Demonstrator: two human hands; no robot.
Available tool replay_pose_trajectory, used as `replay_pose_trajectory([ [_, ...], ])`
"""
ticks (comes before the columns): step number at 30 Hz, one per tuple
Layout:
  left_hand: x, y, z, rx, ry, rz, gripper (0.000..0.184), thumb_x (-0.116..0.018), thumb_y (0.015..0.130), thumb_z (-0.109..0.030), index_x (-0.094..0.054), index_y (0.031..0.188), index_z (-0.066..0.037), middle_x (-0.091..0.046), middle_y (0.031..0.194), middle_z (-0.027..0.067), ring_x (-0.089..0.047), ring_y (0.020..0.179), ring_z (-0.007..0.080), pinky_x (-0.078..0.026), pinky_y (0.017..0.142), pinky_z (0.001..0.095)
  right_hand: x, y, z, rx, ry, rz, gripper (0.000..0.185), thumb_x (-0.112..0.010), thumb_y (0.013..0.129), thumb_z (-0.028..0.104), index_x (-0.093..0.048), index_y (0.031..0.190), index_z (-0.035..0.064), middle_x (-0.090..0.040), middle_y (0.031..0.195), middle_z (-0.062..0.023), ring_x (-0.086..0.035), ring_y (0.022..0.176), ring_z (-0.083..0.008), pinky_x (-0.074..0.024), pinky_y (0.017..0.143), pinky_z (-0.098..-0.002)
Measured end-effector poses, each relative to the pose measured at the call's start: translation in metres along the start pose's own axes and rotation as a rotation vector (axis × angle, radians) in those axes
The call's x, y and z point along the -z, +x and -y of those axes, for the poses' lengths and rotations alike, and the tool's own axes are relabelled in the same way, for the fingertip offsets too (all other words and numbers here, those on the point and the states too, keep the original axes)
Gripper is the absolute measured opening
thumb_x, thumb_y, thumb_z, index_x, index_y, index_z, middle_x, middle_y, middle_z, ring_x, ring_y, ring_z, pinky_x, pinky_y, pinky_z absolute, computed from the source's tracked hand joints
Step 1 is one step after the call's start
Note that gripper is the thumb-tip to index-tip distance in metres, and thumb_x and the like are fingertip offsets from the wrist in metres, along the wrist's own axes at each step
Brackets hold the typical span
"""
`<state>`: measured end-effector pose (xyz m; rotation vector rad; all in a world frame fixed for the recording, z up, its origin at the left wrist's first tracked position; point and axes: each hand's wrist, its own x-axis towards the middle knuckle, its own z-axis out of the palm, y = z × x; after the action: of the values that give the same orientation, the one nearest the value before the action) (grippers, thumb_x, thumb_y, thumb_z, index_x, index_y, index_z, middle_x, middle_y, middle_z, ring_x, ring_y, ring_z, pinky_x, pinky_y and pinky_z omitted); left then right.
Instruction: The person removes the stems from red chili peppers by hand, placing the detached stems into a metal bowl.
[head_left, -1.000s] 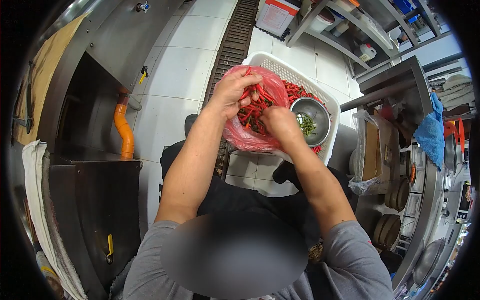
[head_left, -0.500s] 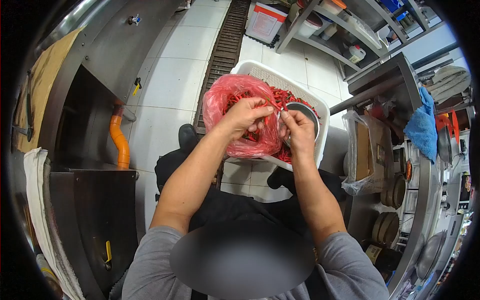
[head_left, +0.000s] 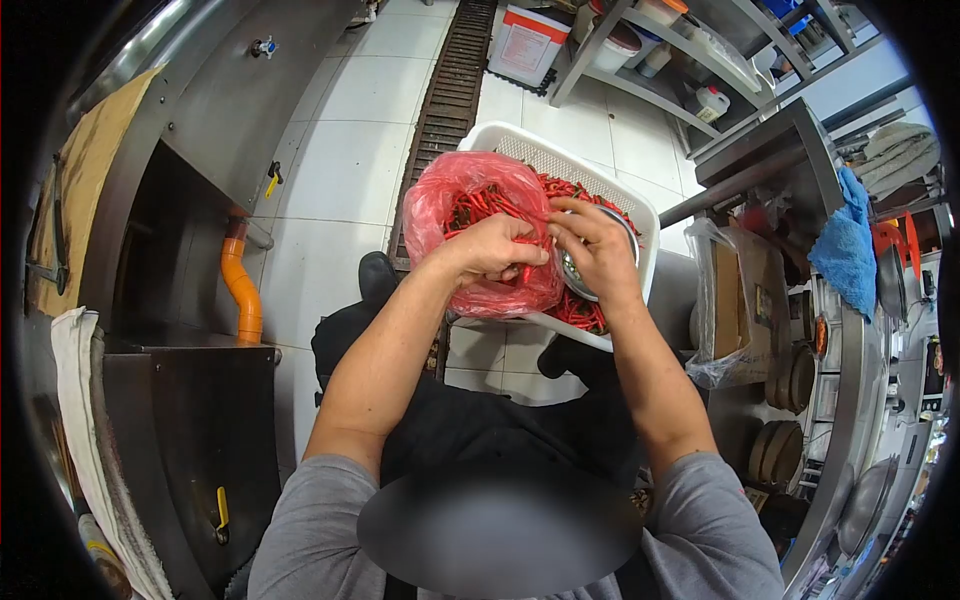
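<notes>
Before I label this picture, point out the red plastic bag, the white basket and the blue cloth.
Red plastic bag (head_left: 425, 220), head view: on its left side.
White basket (head_left: 649, 250), head view: on its right rim.
Blue cloth (head_left: 845, 250), head view: middle of its hanging part.

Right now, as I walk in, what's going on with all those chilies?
A person works over an open red plastic bag of red chilies. The left grip is closed, apparently on some. The right grip is over a metal bowl; whether it holds anything is unclear. The bowl and more chilies sit in a white basket.
</notes>
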<state>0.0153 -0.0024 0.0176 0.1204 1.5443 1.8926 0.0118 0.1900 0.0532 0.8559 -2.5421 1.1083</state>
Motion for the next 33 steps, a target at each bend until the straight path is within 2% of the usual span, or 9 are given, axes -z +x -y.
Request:
replay_pose_trajectory([
  [1, 0.003, 0.003, 0.004, -0.011, 0.020, 0.008, 0.013, -0.071, 0.085, -0.016, -0.065, 0.089, -0.006, -0.057, 0.064, -0.0031, -0.048, 0.047, 0.0039, -0.029, 0.039, 0.0191, 0.001, 0.001, -0.004, 0.005, 0.001, 0.084, 0.017, -0.068, 0.084, 0.009, -0.070, 0.098, -0.0017, -0.069, 0.096, -0.0160, -0.065, 0.083, -0.0318, -0.0511, 0.077, -0.0346],
  [5, 0.014, 0.004, 0.009, -0.035, 0.044, -0.015, 0.011, -0.070, 0.085, -0.016, -0.065, 0.083, -0.006, -0.057, 0.063, -0.0026, -0.047, 0.046, 0.0040, -0.029, 0.039, 0.0190, 0.012, -0.003, -0.009, -0.199, 0.007, 0.203, 0.018, -0.068, 0.085, 0.010, -0.070, 0.098, -0.0022, -0.068, 0.091, -0.0155, -0.065, 0.081, -0.0304, -0.0500, 0.073, -0.0349],
  [8, 0.013, -0.002, -0.001, -0.051, -0.011, -0.072, 0.011, -0.069, 0.085, -0.016, -0.065, 0.081, -0.007, -0.056, 0.062, -0.0025, -0.047, 0.047, 0.0038, -0.029, 0.039, 0.0185, 0.016, -0.011, -0.008, -0.296, 0.174, 0.270, 0.013, -0.066, 0.089, 0.006, -0.068, 0.097, -0.0047, -0.060, 0.077, -0.0044, -0.056, 0.059, -0.0093, -0.0434, 0.054, -0.0251],
  [9, 0.013, -0.003, -0.003, -0.050, -0.005, -0.088, 0.010, -0.068, 0.086, -0.016, -0.065, 0.083, -0.007, -0.057, 0.064, -0.0023, -0.047, 0.047, 0.0034, -0.030, 0.039, 0.0179, 0.017, -0.011, -0.003, -0.335, 0.128, 0.298, 0.018, -0.067, 0.087, 0.008, -0.068, 0.100, -0.0043, -0.067, 0.080, -0.0123, -0.061, 0.059, -0.0160, -0.0478, 0.058, -0.0307],
  [12, 0.012, -0.001, -0.003, -0.089, -0.039, -0.125, 0.011, -0.068, 0.087, -0.017, -0.065, 0.085, -0.007, -0.058, 0.065, -0.0023, -0.047, 0.048, 0.0027, -0.030, 0.039, 0.0169, 0.015, -0.012, 0.009, -0.497, 0.166, 0.297, 0.018, -0.066, 0.088, 0.008, -0.068, 0.101, -0.0049, -0.067, 0.076, -0.0134, -0.062, 0.061, -0.0151, -0.0477, 0.058, -0.0296],
  [21, 0.007, 0.014, 0.010, -0.124, -0.491, -0.125, 0.014, -0.070, 0.088, -0.020, -0.063, 0.090, -0.008, -0.061, 0.073, -0.0018, -0.052, 0.054, 0.0023, -0.036, 0.041, 0.0163, -0.009, -0.026, 0.023, -0.576, 0.512, 0.149, 0.017, -0.065, 0.090, 0.008, -0.067, 0.101, -0.0056, -0.062, 0.070, -0.0036, -0.054, 0.064, -0.0068, -0.0430, 0.057, -0.0238],
  [26, 0.004, 0.017, 0.013, -0.113, -0.470, -0.084, 0.012, -0.066, 0.092, -0.016, -0.061, 0.091, -0.005, -0.061, 0.074, 0.0014, -0.052, 0.052, 0.0044, -0.034, 0.039, 0.0164, -0.020, -0.028, 0.018, -0.392, 0.474, 0.157, 0.017, -0.063, 0.092, 0.008, -0.067, 0.102, -0.0047, -0.063, 0.075, -0.0020, -0.048, 0.053, -0.0049, -0.0375, 0.049, -0.0226],
  [28, 0.005, 0.017, 0.011, -0.158, -0.444, -0.194, 0.012, -0.066, 0.091, -0.014, -0.061, 0.094, -0.004, -0.061, 0.073, 0.0010, -0.052, 0.051, 0.0048, -0.035, 0.040, 0.0166, -0.021, -0.030, 0.013, -0.595, 0.704, 0.089, 0.016, -0.062, 0.093, 0.010, -0.067, 0.100, -0.0041, -0.064, 0.076, -0.0026, -0.049, 0.050, -0.0043, -0.0362, 0.046, -0.0215],
  [33, 0.005, 0.019, 0.012, -0.291, -0.270, -0.322, 0.013, -0.068, 0.090, -0.011, -0.062, 0.098, -0.004, -0.062, 0.073, 0.0004, -0.053, 0.051, 0.0047, -0.037, 0.040, 0.0170, -0.022, -0.031, 0.002, -0.669, 0.798, 0.002, 0.016, -0.062, 0.094, 0.012, -0.064, 0.097, -0.0039, -0.061, 0.072, -0.0022, -0.047, 0.046, -0.0055, -0.0332, 0.041, -0.0205],
])
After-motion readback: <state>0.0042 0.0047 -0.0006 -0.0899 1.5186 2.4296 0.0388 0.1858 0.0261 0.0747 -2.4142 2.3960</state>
